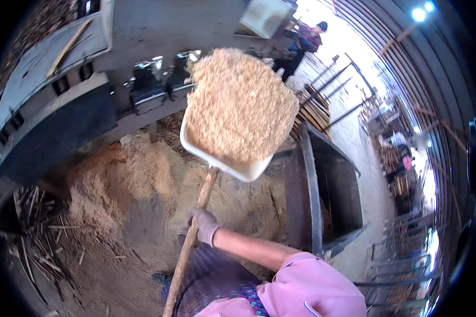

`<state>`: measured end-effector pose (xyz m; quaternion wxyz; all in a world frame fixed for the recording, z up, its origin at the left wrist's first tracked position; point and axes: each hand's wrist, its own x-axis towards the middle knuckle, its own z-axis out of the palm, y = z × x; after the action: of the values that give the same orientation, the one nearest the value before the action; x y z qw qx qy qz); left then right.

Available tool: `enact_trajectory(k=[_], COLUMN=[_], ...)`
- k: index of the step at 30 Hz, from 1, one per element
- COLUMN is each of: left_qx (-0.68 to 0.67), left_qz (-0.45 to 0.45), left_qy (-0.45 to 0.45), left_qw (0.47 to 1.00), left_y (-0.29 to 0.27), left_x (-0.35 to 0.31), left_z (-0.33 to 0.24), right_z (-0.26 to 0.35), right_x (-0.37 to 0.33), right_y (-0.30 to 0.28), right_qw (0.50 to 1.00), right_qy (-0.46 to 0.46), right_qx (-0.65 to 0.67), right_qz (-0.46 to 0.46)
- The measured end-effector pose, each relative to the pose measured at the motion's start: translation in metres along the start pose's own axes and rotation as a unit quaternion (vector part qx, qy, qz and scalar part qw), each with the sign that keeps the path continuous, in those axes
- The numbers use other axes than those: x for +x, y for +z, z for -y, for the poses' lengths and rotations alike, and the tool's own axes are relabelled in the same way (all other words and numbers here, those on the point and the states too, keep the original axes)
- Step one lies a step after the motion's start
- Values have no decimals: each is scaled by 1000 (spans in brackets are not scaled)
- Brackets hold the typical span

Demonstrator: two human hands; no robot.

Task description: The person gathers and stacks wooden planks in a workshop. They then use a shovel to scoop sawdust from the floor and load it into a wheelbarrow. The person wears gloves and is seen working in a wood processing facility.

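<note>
My right hand (202, 224), in a light glove, is closed round the wooden handle of a shovel (206, 190). The shovel's wide white scoop is raised in front of me and heaped with pale sawdust (238, 105). Some grains blur along the top and left of the heap. From the scoop the handle slants down past my patterned apron (209, 269) to the lower edge. My left hand does not show. Below and left of the scoop, a loose sawdust pile (121, 174) lies against the machine's base.
A dark metal bin (314, 195) with high walls stands at my right. Large grey machinery (158, 31) spans the far left. Scrap sticks (39, 238) litter the left floor. Stacked boards (314, 108) lie beyond the bin; a person (305, 42) is farther back.
</note>
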<state>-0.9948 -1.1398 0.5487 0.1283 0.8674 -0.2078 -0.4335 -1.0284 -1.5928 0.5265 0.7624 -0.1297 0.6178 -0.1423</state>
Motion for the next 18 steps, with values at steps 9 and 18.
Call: enact_trajectory(k=[9, 18], left_qx=[209, 305], left_qz=[-62, -183], left_qy=[159, 413], left_qw=[963, 839], left_y=[-67, -74], left_x=[73, 123], left_z=[-159, -295], right_z=[169, 234], right_x=[-96, -95], right_y=[-65, -218], right_qw=[974, 911], right_qy=[-191, -318], right_qx=[95, 261], right_qz=[81, -8])
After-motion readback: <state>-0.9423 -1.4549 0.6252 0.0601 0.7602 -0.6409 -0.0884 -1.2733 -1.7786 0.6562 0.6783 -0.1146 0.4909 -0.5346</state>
